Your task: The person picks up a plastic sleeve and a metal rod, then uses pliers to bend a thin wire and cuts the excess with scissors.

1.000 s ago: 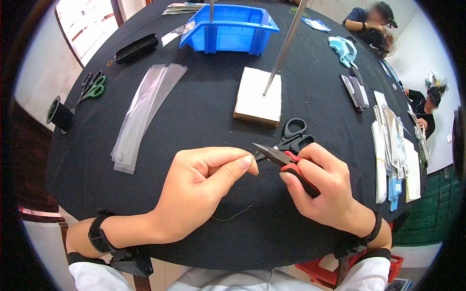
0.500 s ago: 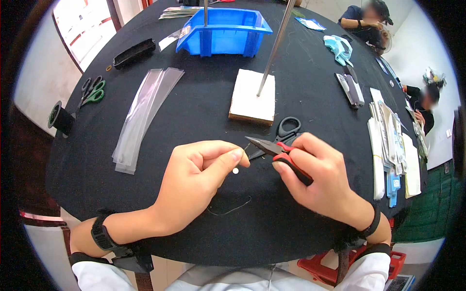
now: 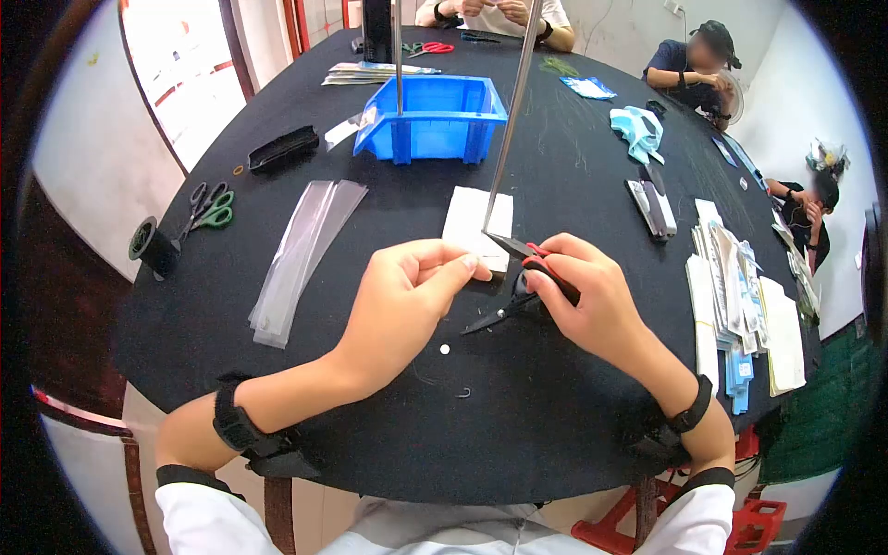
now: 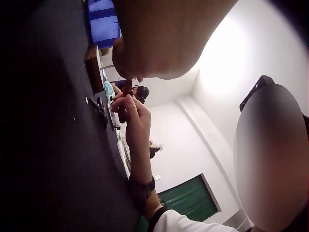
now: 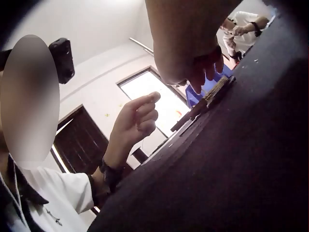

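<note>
In the head view my left hand (image 3: 398, 310) pinches thumb against index finger at what looks like a thin line, too fine to make out clearly. The right hand (image 3: 592, 296) grips red-and-black pliers (image 3: 555, 273), their dark tips just right of the left fingertips. Black scissors (image 3: 499, 314) lie below the pliers. Behind them is a white block (image 3: 476, 217) with a metal rod (image 3: 514, 120). The left wrist view shows the right hand (image 4: 135, 116) around the pliers; in the right wrist view the left hand (image 5: 137, 118) has curled fingers.
A blue bin (image 3: 444, 139) stands at the back. Clear plastic sleeves (image 3: 301, 259), green-handled scissors (image 3: 213, 213) and a black spool (image 3: 153, 248) lie left. A stapler (image 3: 652, 208) and stacked packets (image 3: 735, 287) are right. Near me are a white dot (image 3: 445, 350) and a small curled piece (image 3: 463, 393).
The head view has tilted up, showing more of the table's far side. Both hands have moved forward, and the pliers' tips now overlap the white block's edge. The pinch and pliers grip are unchanged.
</note>
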### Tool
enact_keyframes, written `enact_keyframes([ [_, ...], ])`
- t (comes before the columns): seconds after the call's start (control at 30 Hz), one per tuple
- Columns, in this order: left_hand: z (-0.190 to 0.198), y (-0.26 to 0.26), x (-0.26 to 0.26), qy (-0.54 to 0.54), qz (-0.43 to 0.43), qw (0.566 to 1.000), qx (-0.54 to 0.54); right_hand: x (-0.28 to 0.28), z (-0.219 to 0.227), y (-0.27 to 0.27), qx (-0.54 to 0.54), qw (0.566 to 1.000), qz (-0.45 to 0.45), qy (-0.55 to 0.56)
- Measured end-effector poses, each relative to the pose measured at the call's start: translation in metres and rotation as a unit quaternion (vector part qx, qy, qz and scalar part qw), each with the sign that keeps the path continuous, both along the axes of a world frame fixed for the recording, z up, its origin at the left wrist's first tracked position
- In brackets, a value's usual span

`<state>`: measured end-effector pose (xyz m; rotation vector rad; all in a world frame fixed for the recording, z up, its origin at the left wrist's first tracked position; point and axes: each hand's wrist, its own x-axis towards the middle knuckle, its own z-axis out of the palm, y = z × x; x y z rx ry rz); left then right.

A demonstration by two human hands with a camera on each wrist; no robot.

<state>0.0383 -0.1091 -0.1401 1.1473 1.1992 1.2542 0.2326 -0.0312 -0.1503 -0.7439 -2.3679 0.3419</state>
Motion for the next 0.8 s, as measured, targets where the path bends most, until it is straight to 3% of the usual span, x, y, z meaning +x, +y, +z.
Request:
enact_keyframes([
  [0.13,-0.007,0.013,0.001,-0.023,-0.007,1.0,-0.018,0.005,0.004,-0.001,-0.182,0.981,-0.009,0.064],
  [0.27,-0.013,0.016,0.005,-0.01,-0.049,0.999,-0.002,0.003,0.002,0.0,-0.472,0.856,0.012,0.209],
  [0.37,-0.018,0.019,0.007,0.003,-0.072,0.997,0.009,-0.002,0.0,0.007,-0.605,0.762,0.023,0.232],
  [0.4,-0.02,0.02,0.005,0.009,-0.077,0.997,0.022,-0.003,0.0,0.01,-0.617,0.753,0.034,0.227],
  [0.6,-0.019,0.02,0.003,0.098,-0.07,0.992,0.038,-0.004,0.003,0.011,-0.591,0.783,0.031,0.193],
  [0.8,-0.022,0.02,0.006,0.093,-0.054,0.992,0.059,-0.005,0.002,0.008,-0.544,0.811,0.057,0.209],
])
